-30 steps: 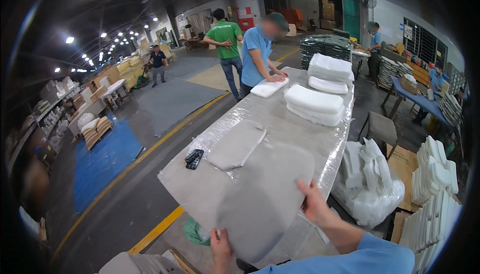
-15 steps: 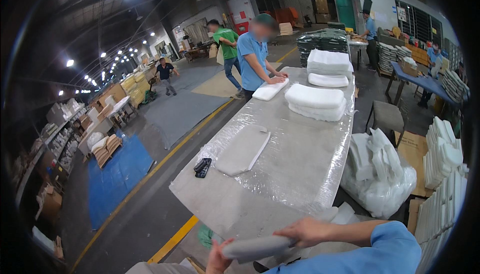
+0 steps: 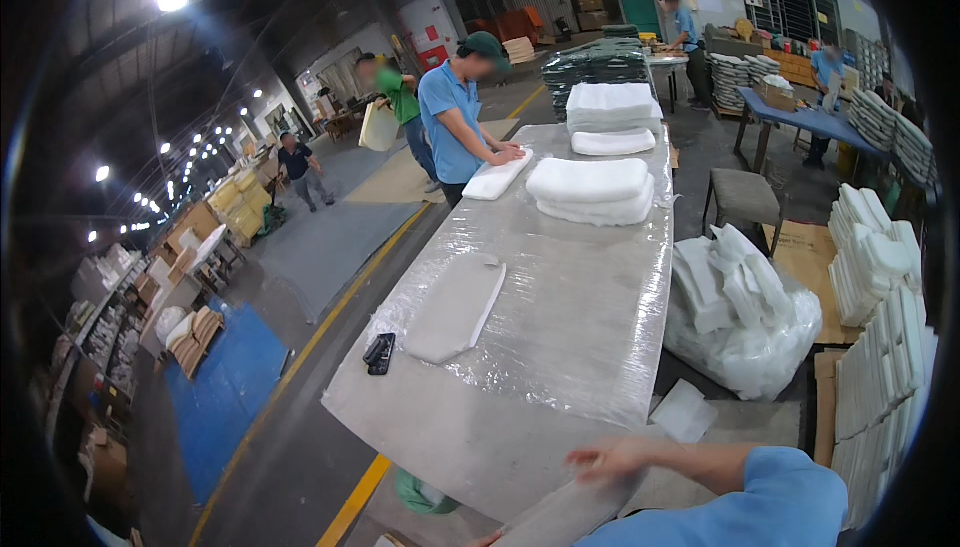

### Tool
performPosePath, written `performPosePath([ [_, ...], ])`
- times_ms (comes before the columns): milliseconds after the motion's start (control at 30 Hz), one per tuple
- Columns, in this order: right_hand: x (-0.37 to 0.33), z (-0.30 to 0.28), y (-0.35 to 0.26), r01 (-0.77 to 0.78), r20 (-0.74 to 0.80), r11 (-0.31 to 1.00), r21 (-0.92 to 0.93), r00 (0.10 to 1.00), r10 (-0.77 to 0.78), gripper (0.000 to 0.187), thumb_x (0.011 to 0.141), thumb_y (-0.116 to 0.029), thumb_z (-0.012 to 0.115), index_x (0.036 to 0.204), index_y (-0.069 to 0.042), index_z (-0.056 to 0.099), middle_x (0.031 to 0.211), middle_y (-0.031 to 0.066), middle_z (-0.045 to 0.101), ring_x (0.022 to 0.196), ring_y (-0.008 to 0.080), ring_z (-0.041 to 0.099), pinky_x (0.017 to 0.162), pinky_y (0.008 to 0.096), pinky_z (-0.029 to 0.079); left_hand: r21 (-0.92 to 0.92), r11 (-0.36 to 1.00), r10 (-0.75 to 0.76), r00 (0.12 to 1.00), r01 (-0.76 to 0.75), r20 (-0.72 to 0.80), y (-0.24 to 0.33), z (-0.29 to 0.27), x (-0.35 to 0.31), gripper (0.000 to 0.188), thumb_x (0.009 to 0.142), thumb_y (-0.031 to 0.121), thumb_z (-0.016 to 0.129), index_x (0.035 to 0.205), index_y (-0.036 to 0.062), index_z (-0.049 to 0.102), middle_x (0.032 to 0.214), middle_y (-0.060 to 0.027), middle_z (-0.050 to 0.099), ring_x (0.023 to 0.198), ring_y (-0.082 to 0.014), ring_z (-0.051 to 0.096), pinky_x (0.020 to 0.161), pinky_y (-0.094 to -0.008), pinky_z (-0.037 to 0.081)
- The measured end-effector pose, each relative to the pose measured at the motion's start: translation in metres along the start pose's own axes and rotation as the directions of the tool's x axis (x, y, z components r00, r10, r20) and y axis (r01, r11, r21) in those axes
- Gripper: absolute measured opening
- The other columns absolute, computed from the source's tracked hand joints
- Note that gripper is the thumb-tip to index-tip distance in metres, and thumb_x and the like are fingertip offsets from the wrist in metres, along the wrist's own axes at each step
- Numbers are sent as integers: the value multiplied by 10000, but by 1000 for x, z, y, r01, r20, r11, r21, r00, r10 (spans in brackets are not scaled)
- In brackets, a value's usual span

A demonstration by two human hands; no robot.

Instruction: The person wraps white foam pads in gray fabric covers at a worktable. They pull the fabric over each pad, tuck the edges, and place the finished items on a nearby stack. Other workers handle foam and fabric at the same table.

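Observation:
A long grey cushion pad (image 3: 572,513) lies slanted near my body, below the near edge of the table, its lower part cut off by the frame. Only a sliver of my left hand (image 3: 487,539) shows at the pad's left end, gripping it; most of its fingers are out of view. Over the pad's upper right part is my right hand (image 3: 608,459), somewhat blurred, its fingers stretched out to the left and slightly apart. On the plastic-covered table (image 3: 570,327) lies a flat grey cushion cover (image 3: 455,309) with a white edge. Beside it sits a small black device (image 3: 380,353).
Stacked white pads (image 3: 592,187) stand on the table's far half, where a co-worker in blue (image 3: 450,112) presses a white pad (image 3: 497,178). To the right are a filled plastic bag (image 3: 745,327), a stool (image 3: 745,194) and piled white pads (image 3: 885,377). A green bundle (image 3: 425,492) lies by the table's near left corner.
The grey pad has swung down and toward my body. My left hand has dropped mostly out of view; my right hand has opened off the pad. A loose white sheet now shows on the floor.

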State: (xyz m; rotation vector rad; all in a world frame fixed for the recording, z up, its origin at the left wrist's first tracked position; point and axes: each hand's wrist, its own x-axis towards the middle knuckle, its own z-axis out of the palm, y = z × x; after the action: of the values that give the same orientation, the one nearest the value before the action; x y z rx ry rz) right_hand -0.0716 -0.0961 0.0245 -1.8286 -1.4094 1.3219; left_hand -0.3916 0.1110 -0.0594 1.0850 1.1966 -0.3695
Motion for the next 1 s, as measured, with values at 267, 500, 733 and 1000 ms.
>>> performPosePath([
  [267, 24, -45, 88, -539, -73, 777, -327, 834, 548, 878, 832, -714, 719, 1228, 69, 722, 1310, 261, 690, 1141, 407, 692, 994, 472, 537, 34, 999, 14, 1000, -13, -15, 10, 0, 7, 481, 1037, 406, 596, 1310, 17, 674, 1225, -167, 712, 1112, -297, 665, 972, -435, 523],
  [500, 30, -39, 164, -582, -48, 797, -162, 811, 583, 875, 811, -763, 717, 1223, 9, 753, 1286, 231, 713, 1177, 373, 678, 1006, 471, 521, 58, 998, 5, 1000, -5, -5, 12, 4, 11, 456, 1031, 368, 627, 1303, 5, 677, 1203, -149, 719, 1083, -274, 668, 950, -409, 522],
  [733, 51, -31, 166, -407, 10, 896, -180, 910, 415, 569, 813, -541, 802, 1156, -88, 784, 1169, 150, 758, 1107, 298, 693, 956, 453, 532, 85, 996, -34, 998, 38, -49, 6, -3, 7, 433, 1025, 330, 657, 1295, -8, 681, 1181, -131, 726, 1055, -250, 670, 927, -384, 522],
  [1000, 40, -32, 122, -535, 36, 830, -157, 837, 546, 424, 880, -389, 695, 1213, -131, 743, 1103, 139, 765, 1058, 289, 706, 887, 437, 554, 368, 917, 232, 956, -153, -180, 12, -11, 6, 386, 999, 315, 687, 1212, -4, 729, 1060, -128, 755, 973, -227, 690, 876, -356, 525],
])
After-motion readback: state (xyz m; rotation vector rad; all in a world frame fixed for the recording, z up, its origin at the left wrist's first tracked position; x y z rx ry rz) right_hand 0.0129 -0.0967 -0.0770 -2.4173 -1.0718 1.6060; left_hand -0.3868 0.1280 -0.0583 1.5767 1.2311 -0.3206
